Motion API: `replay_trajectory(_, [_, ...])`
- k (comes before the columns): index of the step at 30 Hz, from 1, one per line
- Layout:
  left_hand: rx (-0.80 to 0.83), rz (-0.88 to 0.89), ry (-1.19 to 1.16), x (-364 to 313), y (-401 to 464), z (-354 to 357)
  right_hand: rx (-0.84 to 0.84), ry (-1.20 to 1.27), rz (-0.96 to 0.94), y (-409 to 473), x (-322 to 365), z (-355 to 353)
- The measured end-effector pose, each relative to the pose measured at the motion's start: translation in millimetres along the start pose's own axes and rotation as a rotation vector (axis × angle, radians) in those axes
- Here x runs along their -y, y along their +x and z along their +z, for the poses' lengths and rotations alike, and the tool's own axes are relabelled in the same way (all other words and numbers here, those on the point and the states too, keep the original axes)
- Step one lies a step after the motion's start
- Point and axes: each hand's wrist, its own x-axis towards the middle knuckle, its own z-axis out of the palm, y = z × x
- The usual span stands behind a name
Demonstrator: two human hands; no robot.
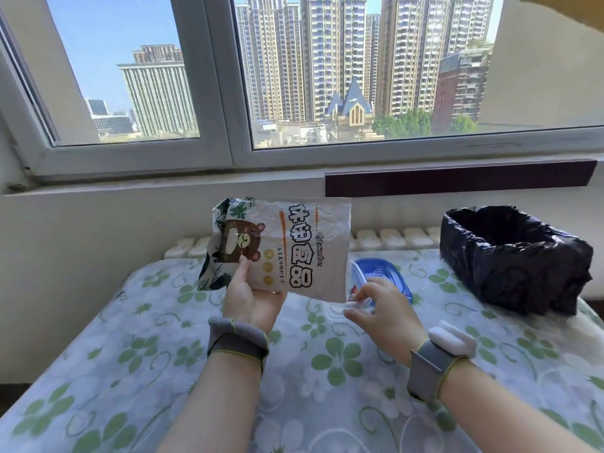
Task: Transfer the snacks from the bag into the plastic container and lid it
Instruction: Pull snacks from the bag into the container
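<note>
The snack bag (277, 246) is held up in the air by the left hand (251, 299), above the tabletop (163, 338) with its green flower cloth. The bag is turned on its side, and a brown bear is printed on it. The left thumb is pressed on the front of the bag and the other fingers are curled behind it. The clear plastic container (358, 297) is set on the tabletop, just behind and below the right edge of the bag, partly hidden by it. The near rim of the container is pinched by the fingers of the right hand (379, 308). The blue lid (384, 273) is seen right by the container, on its far side; whether it lies under the container or beside it cannot be told. A bin lined with a black bag (513, 256) is placed at the right end of the tabletop, well apart from the hands. A band is worn on each wrist.
</note>
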Motion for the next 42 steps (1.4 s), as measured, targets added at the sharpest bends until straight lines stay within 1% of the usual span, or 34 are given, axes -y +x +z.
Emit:
replay_trajectory(9, [0.070,0.031,0.023,0,3,2,-0.020,-0.070,-0.071,-16,-1,-9])
replay_trajectory(18, [0.173,0.090,0.105,2,1,8,-0.010,-0.014,-0.050,-17,11,-10])
replay_trajectory(25, [0.261,0.119,0.146,-2,-2,8,-0.172,0.090,-0.002,-8,15,-5])
replay_trajectory(36, [0.279,0.096,0.173,5,-8,8,-0.133,0.169,0.042,-1,20,-9])
replay_trajectory(42, [0.176,-0.020,0.270,11,-20,7,-0.129,0.187,0.073,-1,14,-9])
